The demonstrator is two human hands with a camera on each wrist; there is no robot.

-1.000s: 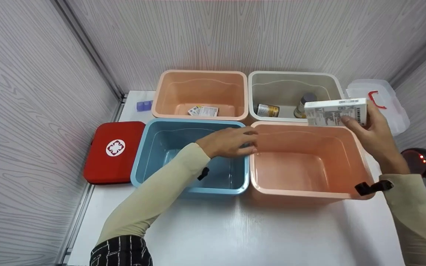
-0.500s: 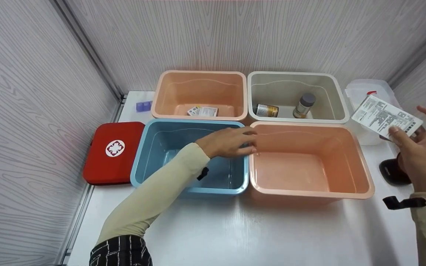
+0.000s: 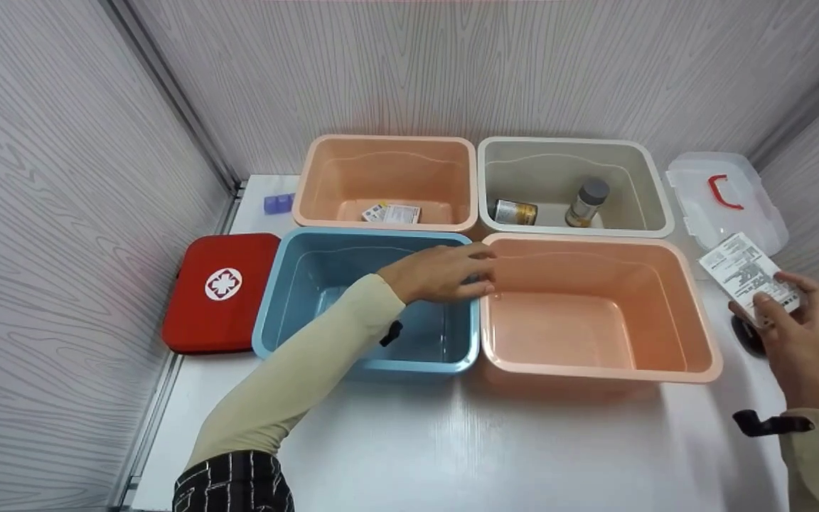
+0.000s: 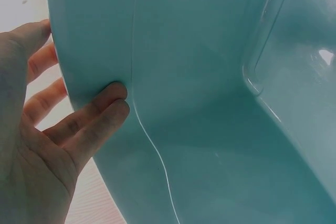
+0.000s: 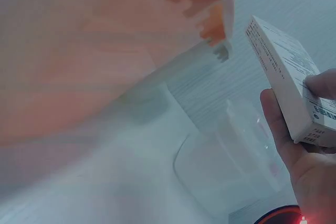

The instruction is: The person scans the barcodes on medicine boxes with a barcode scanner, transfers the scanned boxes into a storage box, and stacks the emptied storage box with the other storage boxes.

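Observation:
My right hand [image 3: 800, 331] holds a white printed medicine box [image 3: 747, 274], thumb on its printed face and fingers on the other side. It is right of the front orange bin [image 3: 701, 313], its tilted edge showing in the right wrist view. My left hand [image 3: 445, 274] grips the right rim of the blue bin [image 3: 367, 366]. In the left wrist view the thumb [image 4: 102, 124] lies against the bin's inner wall, with fingers outside the rim. A clear plastic case [image 3: 729, 206] with a red handle stands behind the medicine box. A dark round object [image 3: 747, 334] is partly hidden by the right hand.
A red first-aid case [image 3: 200, 313] lies left of the blue bin. Behind are an orange bin [image 3: 388, 148] with small boxes [image 3: 401, 214] and a grey bin [image 3: 566, 146] with a lying can [image 3: 516, 212] and a dark-capped bottle [image 3: 585, 205]. A purple pill organizer [image 3: 278, 204] sits back left.
The right hand has carried the medicine box from above the bins out to the right, then lower and nearer, past the clear case. The left hand stays in place.

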